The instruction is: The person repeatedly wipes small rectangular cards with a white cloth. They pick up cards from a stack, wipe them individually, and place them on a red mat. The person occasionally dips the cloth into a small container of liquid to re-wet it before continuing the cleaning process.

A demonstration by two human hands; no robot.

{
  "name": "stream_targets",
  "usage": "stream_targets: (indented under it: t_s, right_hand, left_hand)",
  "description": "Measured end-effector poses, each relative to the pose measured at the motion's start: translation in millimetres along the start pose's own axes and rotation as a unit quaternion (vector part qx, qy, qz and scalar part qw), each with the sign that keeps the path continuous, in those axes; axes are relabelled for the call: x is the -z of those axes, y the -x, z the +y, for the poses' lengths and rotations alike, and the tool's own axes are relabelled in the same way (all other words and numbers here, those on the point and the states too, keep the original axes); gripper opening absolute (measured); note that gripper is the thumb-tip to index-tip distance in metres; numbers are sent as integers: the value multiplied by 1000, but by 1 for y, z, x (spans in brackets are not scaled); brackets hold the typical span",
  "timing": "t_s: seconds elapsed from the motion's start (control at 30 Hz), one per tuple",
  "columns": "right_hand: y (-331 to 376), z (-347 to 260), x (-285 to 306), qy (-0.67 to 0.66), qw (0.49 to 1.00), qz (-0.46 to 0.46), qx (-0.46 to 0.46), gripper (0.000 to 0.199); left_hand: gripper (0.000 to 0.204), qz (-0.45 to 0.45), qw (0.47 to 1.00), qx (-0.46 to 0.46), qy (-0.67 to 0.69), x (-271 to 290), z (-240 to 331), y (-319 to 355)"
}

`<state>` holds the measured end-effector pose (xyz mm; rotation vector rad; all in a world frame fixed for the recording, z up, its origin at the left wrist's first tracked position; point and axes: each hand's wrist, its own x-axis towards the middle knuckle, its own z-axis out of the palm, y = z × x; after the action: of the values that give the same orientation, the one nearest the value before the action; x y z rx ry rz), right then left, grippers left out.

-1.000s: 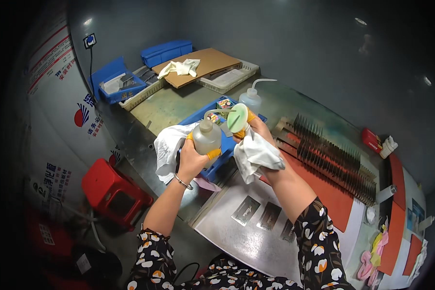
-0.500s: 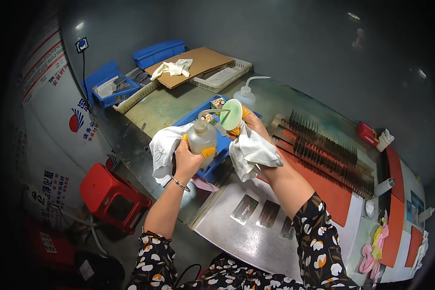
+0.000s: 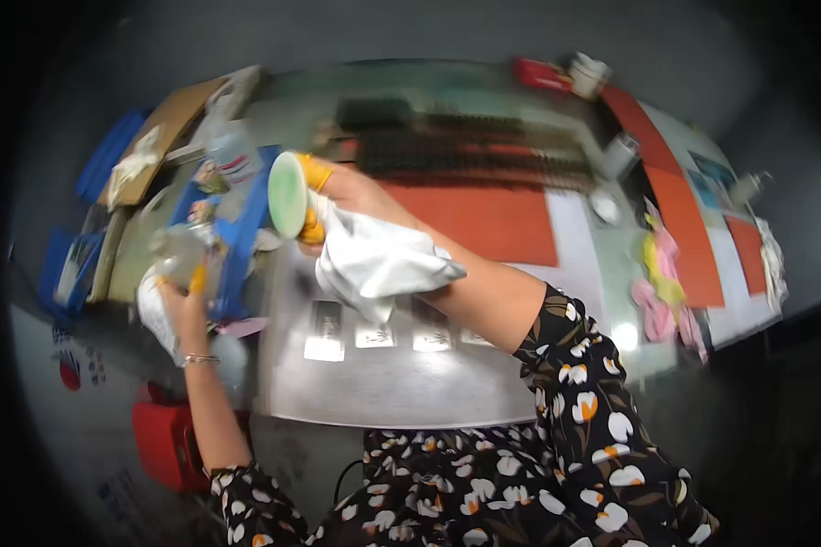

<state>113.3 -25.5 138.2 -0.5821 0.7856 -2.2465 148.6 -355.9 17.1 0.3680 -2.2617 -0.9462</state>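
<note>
While the left hand (image 3: 184, 305) clasps a blurred bottle (image 3: 179, 251) at the left of the head view, the right hand (image 3: 360, 196), near the centre, is closed on a green disc (image 3: 288, 194), a white cloth (image 3: 369, 255) hanging against its wrist. A blue tray (image 3: 233, 287) lies beside the bottle; cards (image 3: 326, 346) lie at lower centre, below an orange mat (image 3: 483, 223).

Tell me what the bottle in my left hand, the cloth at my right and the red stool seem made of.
Bottle: probably plastic, translucent though blurred. Cloth: likely fabric, matte, softly folded. Red stool: perhaps plastic, smooth-looking and evenly coloured, but blurred.
</note>
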Motion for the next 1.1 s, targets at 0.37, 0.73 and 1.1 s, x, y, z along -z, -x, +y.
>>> stream_targets:
  t_s: [0.37, 0.73, 1.1]
  right_hand:
    - [399, -62, 79, 569, 546, 612, -57, 26]
    - [443, -62, 127, 796, 256, 544, -70, 27]
    - [291, -23, 119, 797, 468, 349, -156, 28]
  left_hand:
    - [47, -368, 868, -318, 96, -72, 175, 196]
    - [56, -573, 686, -446, 42, -129, 261, 285]
    - [59, -543, 744, -388, 37, -128, 272, 300]
